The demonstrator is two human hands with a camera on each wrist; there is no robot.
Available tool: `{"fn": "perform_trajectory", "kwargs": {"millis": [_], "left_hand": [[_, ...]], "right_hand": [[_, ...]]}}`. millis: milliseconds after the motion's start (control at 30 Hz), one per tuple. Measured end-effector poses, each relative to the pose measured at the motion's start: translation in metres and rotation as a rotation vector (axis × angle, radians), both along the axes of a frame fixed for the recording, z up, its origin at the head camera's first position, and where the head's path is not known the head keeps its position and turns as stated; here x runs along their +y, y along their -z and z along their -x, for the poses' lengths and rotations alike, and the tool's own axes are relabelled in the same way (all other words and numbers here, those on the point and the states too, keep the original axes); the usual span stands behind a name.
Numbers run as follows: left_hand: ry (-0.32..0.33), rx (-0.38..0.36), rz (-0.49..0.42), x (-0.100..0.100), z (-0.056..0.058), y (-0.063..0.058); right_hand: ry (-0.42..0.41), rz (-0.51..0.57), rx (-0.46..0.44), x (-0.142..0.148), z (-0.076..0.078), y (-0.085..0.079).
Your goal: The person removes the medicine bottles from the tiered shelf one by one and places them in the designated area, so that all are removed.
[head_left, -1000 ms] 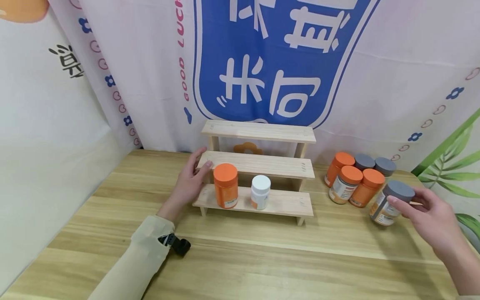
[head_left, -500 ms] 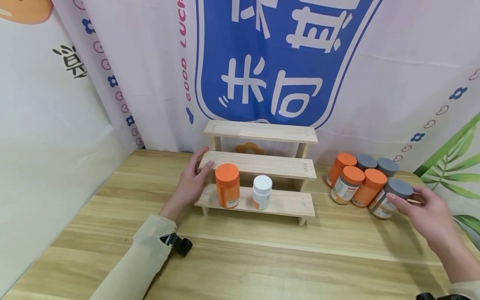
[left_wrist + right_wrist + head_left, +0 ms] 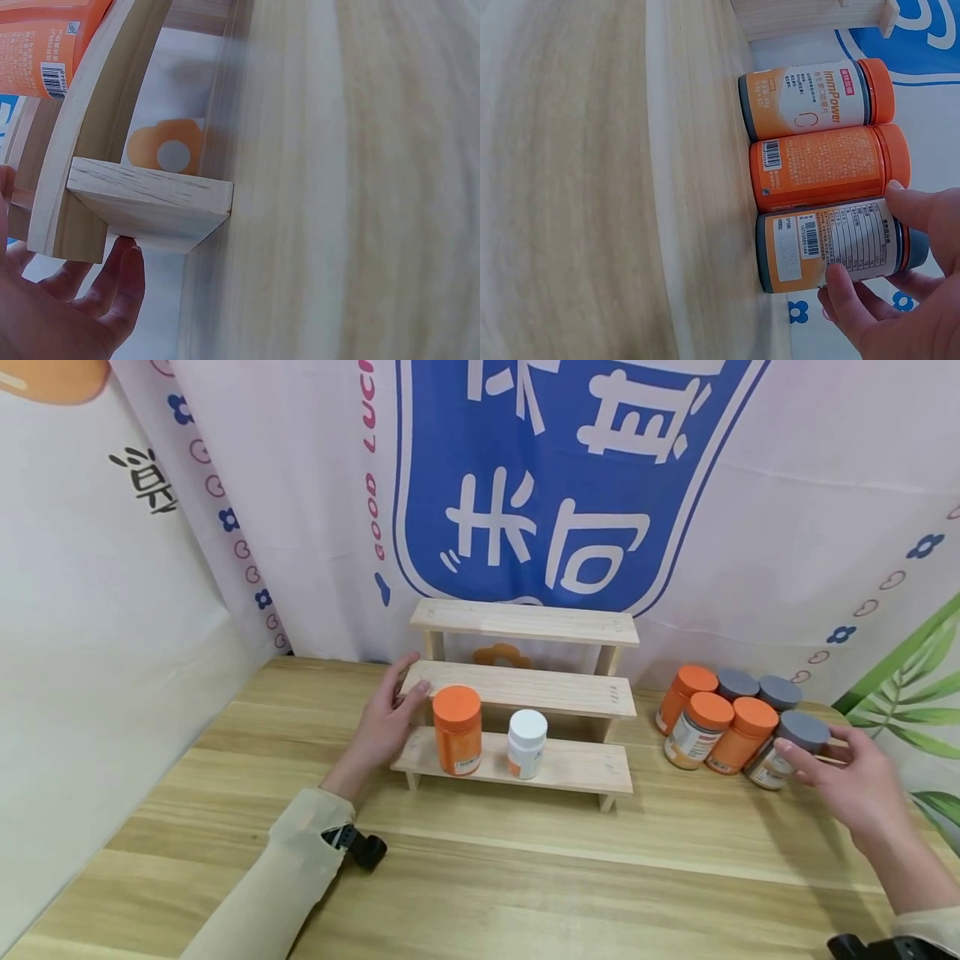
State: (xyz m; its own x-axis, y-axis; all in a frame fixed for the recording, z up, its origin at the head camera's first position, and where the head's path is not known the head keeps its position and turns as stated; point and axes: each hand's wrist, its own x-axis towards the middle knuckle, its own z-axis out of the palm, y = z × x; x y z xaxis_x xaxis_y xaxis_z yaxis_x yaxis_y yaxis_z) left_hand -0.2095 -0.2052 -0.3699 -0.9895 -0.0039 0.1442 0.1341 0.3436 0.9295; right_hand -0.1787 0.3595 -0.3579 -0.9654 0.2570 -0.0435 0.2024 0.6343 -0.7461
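Note:
My left hand (image 3: pixel 382 722) grips the left end of a three-tier wooden display shelf (image 3: pixel 525 685), thumb on the middle tier. In the left wrist view the fingertips (image 3: pixel 129 259) are right at a leg of the shelf. An orange jar (image 3: pixel 457 739) and a smaller white bottle (image 3: pixel 527 747) stand upright on the lowest tier. At the right, my right hand (image 3: pixel 855 777) holds a grey-lidded jar (image 3: pixel 825 244) around its upper part. The jar stands at the end of a row, beside an orange jar (image 3: pixel 817 169) and a white-and-orange jar with orange lid (image 3: pixel 806 101).
Behind that row are an orange-lidded jar (image 3: pixel 678 695) and two grey-lidded jars, one being the far right jar (image 3: pixel 780 692). A printed curtain (image 3: pixel 315 527) hangs behind the wood-grain table (image 3: pixel 487 877). A green leaf print (image 3: pixel 911 710) shows at the right.
The right hand has brought the grey-lidded jar back and down, up against the row of jars. The left hand keeps its hold on the shelf. The head view has shifted slightly.

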Motion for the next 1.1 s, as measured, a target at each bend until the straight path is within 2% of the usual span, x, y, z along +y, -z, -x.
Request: {"fn": "perform_trajectory", "kwargs": {"millis": [267,733,1100], "left_hand": [[0.001,0.010,-0.008,0.0013,0.0024,0.0008],[-0.002,0.004,-0.011,-0.0002,0.0060,0.0056],[0.002,0.016,-0.005,0.0006,0.0041,0.0039]], "right_hand": [[0.030,0.018,-0.016,-0.0006,0.0024,-0.0005],[-0.006,0.071,-0.006,-0.0002,0.0058,0.0001],[0.046,0.056,-0.018,-0.0018,0.0071,0.0024]]}}
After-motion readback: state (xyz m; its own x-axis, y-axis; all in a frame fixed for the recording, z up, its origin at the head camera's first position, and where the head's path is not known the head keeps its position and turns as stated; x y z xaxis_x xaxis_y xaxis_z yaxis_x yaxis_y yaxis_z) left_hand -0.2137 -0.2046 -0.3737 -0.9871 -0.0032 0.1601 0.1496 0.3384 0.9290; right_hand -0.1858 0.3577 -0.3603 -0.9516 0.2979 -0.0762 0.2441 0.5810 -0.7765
